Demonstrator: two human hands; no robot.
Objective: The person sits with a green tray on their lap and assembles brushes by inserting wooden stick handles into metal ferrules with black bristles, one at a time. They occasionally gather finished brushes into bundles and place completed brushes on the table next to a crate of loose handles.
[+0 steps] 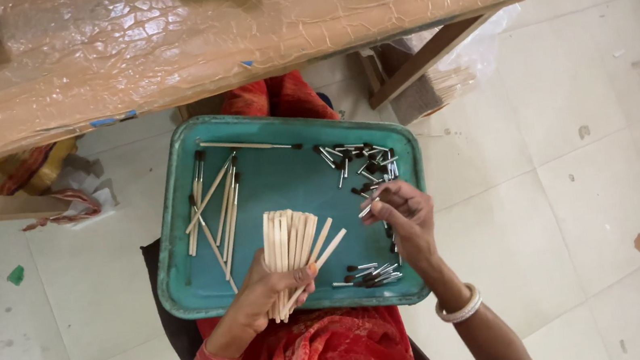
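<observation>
Teal tray [171,223], on the lap, taken as landmark. Left part of tray: finished brushes [214,209], loose, thin, dark-tipped. Tray centre, near edge: left hand [257,297] closed around a fan of bare wooden sticks [291,244]; judged light, stiff, smooth, apt to slide apart unless gripped low around the bundle. Right part of tray: small dark brush heads [359,163] with metal ferrules, scattered; judged tiny, light, best pinched at the ferrule. Right hand [406,214] over them, fingertips pinching one head. Beyond tray: counter [158,53], more sticks on it.
</observation>
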